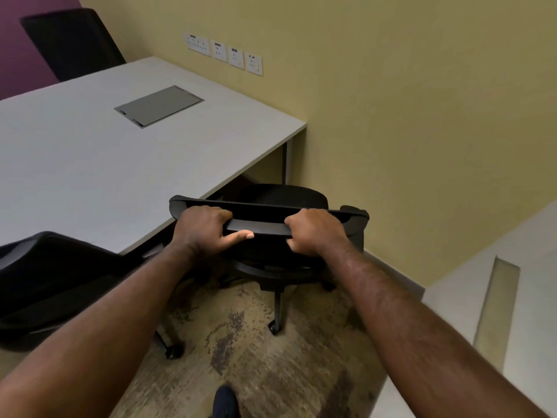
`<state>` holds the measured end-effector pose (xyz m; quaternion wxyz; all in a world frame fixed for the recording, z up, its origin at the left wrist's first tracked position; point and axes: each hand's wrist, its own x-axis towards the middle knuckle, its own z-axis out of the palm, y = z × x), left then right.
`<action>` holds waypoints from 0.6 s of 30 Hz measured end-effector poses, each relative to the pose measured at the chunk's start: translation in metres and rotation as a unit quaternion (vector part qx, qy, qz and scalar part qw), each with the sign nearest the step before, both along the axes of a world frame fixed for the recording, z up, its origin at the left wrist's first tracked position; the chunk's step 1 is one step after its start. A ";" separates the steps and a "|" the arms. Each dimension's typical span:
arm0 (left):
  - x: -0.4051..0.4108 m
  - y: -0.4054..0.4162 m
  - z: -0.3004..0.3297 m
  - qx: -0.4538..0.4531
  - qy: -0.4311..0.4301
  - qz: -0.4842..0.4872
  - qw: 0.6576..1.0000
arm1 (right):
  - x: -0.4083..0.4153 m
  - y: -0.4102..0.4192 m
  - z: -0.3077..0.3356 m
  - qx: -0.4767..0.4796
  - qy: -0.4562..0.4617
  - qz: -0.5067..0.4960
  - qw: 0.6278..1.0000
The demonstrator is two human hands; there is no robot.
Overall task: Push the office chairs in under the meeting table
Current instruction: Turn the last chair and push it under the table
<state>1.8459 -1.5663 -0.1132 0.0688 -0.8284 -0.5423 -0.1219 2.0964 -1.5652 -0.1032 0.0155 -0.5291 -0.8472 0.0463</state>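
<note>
A black office chair [280, 197] stands at the near right corner of the grey meeting table [90, 164], its seat partly under the table edge. My left hand [205, 229] grips the top rail of its backrest on the left, thumb stretched along the rail. My right hand [313, 233] grips the same rail on the right, fingers curled over it. A second black chair [51, 282] sits to the left against the table's near side. A third black chair [72, 40] stands at the table's far side.
A yellow wall [422, 116] with several sockets [224, 52] runs close along the table's right end. A grey cable hatch [159, 105] is set in the tabletop. A white counter [494, 327] stands at the right. My shoe [224, 402] is on patterned carpet.
</note>
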 end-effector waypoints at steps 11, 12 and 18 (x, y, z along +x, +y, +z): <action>0.046 0.012 0.003 0.001 0.003 0.082 0.997 | 0.043 0.066 -0.002 0.017 -0.061 0.056 0.996; 0.050 0.015 0.002 0.006 0.002 0.088 0.996 | 0.046 0.075 -0.001 0.019 -0.070 0.058 0.996; 0.082 0.052 -0.007 0.035 -0.022 0.143 0.989 | 0.065 0.138 -0.004 0.042 -0.081 0.011 0.996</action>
